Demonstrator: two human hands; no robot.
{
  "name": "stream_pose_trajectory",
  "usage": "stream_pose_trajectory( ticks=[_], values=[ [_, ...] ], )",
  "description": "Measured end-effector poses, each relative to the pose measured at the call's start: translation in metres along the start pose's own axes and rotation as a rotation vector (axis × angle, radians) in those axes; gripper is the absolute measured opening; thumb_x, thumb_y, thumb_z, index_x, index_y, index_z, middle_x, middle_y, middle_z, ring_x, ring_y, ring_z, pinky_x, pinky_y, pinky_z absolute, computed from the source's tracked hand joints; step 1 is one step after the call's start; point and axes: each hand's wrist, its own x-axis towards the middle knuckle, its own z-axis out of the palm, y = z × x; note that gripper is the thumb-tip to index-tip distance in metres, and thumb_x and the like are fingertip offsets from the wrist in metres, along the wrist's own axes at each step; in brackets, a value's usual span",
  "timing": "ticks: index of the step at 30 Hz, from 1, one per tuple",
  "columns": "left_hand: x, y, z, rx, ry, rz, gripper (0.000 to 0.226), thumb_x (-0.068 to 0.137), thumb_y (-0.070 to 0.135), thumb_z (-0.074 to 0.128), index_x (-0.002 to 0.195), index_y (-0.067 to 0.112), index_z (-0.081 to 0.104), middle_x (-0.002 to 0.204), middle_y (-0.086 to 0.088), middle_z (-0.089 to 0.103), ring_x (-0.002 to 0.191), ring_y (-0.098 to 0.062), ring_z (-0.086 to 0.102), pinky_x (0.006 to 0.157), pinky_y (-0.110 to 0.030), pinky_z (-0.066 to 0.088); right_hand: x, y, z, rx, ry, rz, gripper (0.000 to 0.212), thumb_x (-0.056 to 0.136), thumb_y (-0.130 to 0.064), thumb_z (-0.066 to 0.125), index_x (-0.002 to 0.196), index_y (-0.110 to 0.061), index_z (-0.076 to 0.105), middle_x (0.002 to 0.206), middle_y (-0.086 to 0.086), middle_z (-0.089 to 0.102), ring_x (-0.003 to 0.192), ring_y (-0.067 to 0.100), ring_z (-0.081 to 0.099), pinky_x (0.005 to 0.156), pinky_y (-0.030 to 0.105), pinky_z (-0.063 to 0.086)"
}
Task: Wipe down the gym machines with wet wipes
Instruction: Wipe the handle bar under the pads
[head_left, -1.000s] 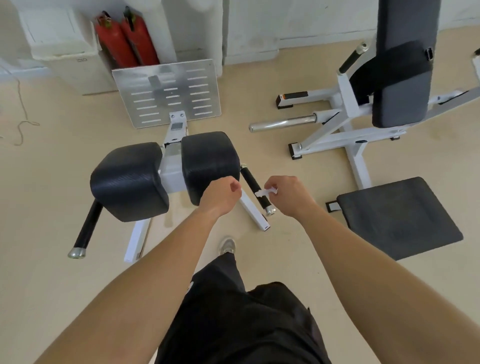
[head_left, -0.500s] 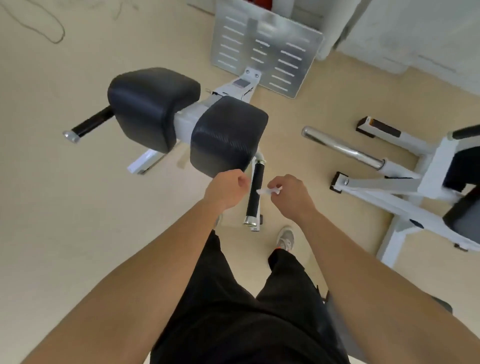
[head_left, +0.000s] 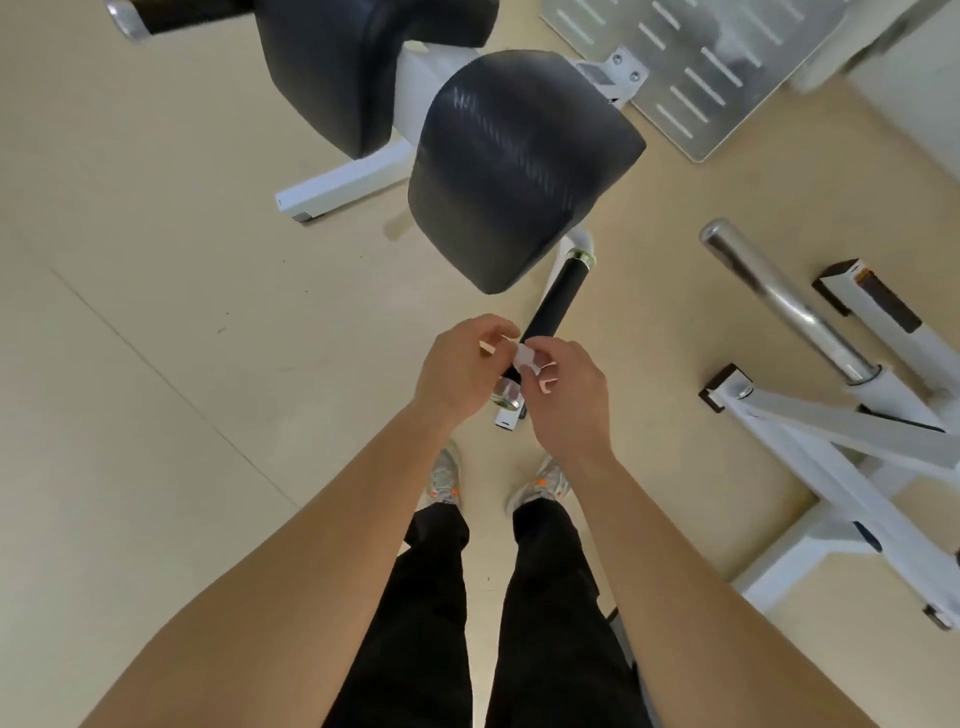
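Both hands meet in front of the person's body. The left hand (head_left: 460, 371) and the right hand (head_left: 569, 400) each pinch one small white piece between curled fingertips; the grip of both is closed on it. I take it for a wet wipe (head_left: 523, 356), folded or perhaps in its sachet; it is too small to tell which. It hangs in the air between the two hands, just above the near end of the black handle (head_left: 558, 296) and not touching it.

Such a wipe is, I judge, very light, soft and damp, so it can slip or tear if pulled hard. It is better to take it at two opposite edges, open it flat, then lay it over the palm for wiping.

Beyond the hands, the handle runs up to the near black pad (head_left: 519, 166). A second pad (head_left: 358, 62) is farther and to the left, with the white post of the machine between them. A metal foot plate (head_left: 727, 78) lies far right. On the right stands another machine with a chrome bar (head_left: 779, 296) and a white frame (head_left: 841, 436). All stand on the beige floor (head_left: 156, 312). No wiping seems begun yet.
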Motion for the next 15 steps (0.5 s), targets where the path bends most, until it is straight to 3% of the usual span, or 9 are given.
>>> stream_pose_trajectory(
  ticks=[3, 9, 12, 15],
  values=[
    [0.002, -0.014, 0.002, 0.071, -0.025, 0.096, 0.009, 0.093, 0.038, 0.065, 0.090, 0.031, 0.070, 0.093, 0.014, 0.068, 0.080, -0.002, 0.064, 0.078, -0.027, 0.055, -0.012, 0.008, 0.010, 0.017, 0.073, -0.014, 0.015, 0.091, -0.012, 0.068, 0.102, -0.020, 0.075, 0.092, -0.006, 0.064, 0.077, 0.005, 0.060, 0.074, 0.024, 0.052],
    [0.004, -0.033, -0.001, 0.011, -0.084, 0.165, 0.003, 0.088, 0.024, 0.073, 0.086, 0.026, 0.072, 0.083, 0.014, 0.069, 0.075, 0.000, 0.063, 0.074, -0.021, 0.053, -0.020, 0.015, 0.014, 0.115, 0.088, -0.005, 0.010, 0.090, -0.017, 0.073, 0.093, -0.025, 0.077, 0.098, -0.006, 0.061, 0.088, 0.006, 0.062, 0.077, 0.015, 0.050],
    [0.013, -0.035, 0.002, -0.050, -0.080, 0.189, 0.005, 0.087, 0.022, 0.076, 0.085, 0.024, 0.072, 0.077, 0.012, 0.070, 0.072, -0.003, 0.063, 0.070, -0.017, 0.051, -0.011, 0.020, 0.015, 0.146, 0.110, -0.020, 0.010, 0.087, -0.012, 0.076, 0.093, -0.020, 0.078, 0.097, -0.005, 0.062, 0.085, 0.008, 0.065, 0.080, 0.017, 0.053],
    [0.026, -0.031, 0.012, -0.107, -0.064, 0.215, 0.005, 0.087, 0.017, 0.075, 0.084, 0.019, 0.072, 0.076, 0.011, 0.070, 0.072, -0.004, 0.063, 0.069, -0.012, 0.048, 0.003, 0.029, 0.016, 0.144, 0.147, -0.030, 0.011, 0.086, -0.009, 0.077, 0.089, -0.019, 0.076, 0.093, -0.004, 0.064, 0.081, 0.005, 0.064, 0.077, 0.011, 0.049]
  ],
)
